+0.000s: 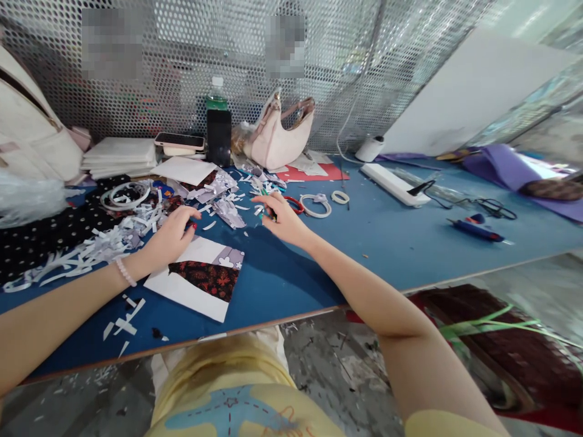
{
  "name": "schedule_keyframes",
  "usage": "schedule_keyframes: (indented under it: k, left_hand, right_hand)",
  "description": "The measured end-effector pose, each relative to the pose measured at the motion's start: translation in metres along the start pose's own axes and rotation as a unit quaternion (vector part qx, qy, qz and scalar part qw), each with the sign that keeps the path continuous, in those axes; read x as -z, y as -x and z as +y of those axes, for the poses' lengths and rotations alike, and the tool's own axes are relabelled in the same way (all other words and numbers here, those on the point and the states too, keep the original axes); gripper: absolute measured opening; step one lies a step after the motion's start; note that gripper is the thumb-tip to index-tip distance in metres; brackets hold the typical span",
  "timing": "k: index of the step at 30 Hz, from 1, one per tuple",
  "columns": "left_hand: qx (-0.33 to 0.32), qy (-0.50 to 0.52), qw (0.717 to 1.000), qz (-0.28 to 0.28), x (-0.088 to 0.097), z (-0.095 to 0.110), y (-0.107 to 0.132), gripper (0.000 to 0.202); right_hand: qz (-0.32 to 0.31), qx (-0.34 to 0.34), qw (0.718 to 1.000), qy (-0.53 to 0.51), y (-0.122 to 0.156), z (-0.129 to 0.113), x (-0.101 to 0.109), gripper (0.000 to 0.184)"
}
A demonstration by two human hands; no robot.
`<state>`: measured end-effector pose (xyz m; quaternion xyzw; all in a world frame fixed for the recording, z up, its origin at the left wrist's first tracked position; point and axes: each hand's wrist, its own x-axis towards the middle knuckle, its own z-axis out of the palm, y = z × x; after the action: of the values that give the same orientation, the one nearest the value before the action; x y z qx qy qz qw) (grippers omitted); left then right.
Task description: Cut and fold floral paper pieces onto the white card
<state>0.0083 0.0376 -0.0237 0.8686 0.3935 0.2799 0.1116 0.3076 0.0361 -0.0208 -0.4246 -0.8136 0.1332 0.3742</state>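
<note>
My left hand rests on the top edge of a white paper sheet with dark red patterned and purple floral pieces on it. Its fingers are curled, the tips pressing the sheet down. My right hand reaches forward to the red-handled scissors and a green-tipped thing among the scraps. Its fingers are bent round something there that I cannot make out. Both hands are over the blue table.
Paper scraps lie heaped at the left with tape rings. Behind stand a pink handbag, a phone on a stack, a bottle and a perforated metal wall. A white power strip and blue tool lie right.
</note>
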Motion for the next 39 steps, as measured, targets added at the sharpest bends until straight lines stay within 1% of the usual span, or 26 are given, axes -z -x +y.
schedule_keyframes:
  k: [1,3,5,6,8,9,10,12,14,17,19,21,25,31,39]
  left_hand:
    - [-0.002,0.001,1.000,-0.003,0.000,0.000,0.000,0.027]
    - [-0.017,0.001,1.000,-0.027,0.000,0.001,0.001,0.028]
    - [-0.037,-0.003,0.998,-0.055,0.001,0.002,0.002,0.027]
    - [-0.046,-0.007,0.997,-0.066,0.002,0.003,0.002,0.028]
    - [-0.062,-0.017,0.995,-0.081,0.003,0.004,0.002,0.029]
    - [-0.072,-0.020,0.993,-0.089,0.003,0.004,0.002,0.029]
    - [-0.082,-0.022,0.992,-0.096,0.003,0.004,0.002,0.029]
    - [-0.102,-0.025,0.989,-0.102,0.002,0.004,0.002,0.028]
    - [-0.106,-0.027,0.988,-0.104,0.001,0.003,0.002,0.028]
    - [-0.096,-0.025,0.989,-0.113,0.001,0.003,0.002,0.027]
    - [-0.092,-0.019,0.989,-0.115,0.000,0.002,0.002,0.027]
    - [-0.094,-0.010,0.989,-0.116,0.000,0.002,0.001,0.027]
    - [-0.093,-0.004,0.988,-0.125,0.000,0.001,0.001,0.026]
    - [-0.084,-0.003,0.987,-0.135,0.000,0.001,0.002,0.026]
    - [-0.096,0.007,0.987,-0.130,-0.003,-0.003,0.001,0.024]
  right_hand:
    - [0.011,-0.002,1.000,-0.025,0.000,-0.001,0.001,0.041]
    - [0.037,-0.010,0.994,-0.107,-0.001,-0.003,0.003,0.042]
    - [0.059,-0.019,0.978,-0.197,-0.002,-0.003,0.003,0.040]
    - [0.065,-0.019,0.971,-0.227,-0.002,-0.004,0.003,0.036]
    - [0.064,-0.014,0.968,-0.243,0.000,-0.006,0.002,0.022]
    - [0.052,-0.004,0.971,-0.234,0.001,-0.008,0.002,0.020]
    - [0.028,0.010,0.975,-0.221,0.003,-0.011,0.002,0.024]
    - [-0.048,0.049,0.977,-0.203,0.007,-0.019,0.002,0.033]
    - [-0.125,0.075,0.966,-0.211,0.012,-0.029,0.002,0.041]
    - [-0.218,0.079,0.942,-0.244,0.017,-0.041,0.004,0.047]
    - [-0.272,0.077,0.924,-0.257,0.019,-0.044,0.005,0.048]
    - [-0.307,0.075,0.914,-0.254,0.020,-0.044,0.005,0.051]
    - [-0.336,0.079,0.905,-0.247,0.020,-0.043,0.005,0.058]
    - [-0.332,0.103,0.905,-0.247,0.019,-0.045,0.004,0.056]
    - [-0.361,0.112,0.899,-0.222,0.018,-0.050,0.009,0.056]
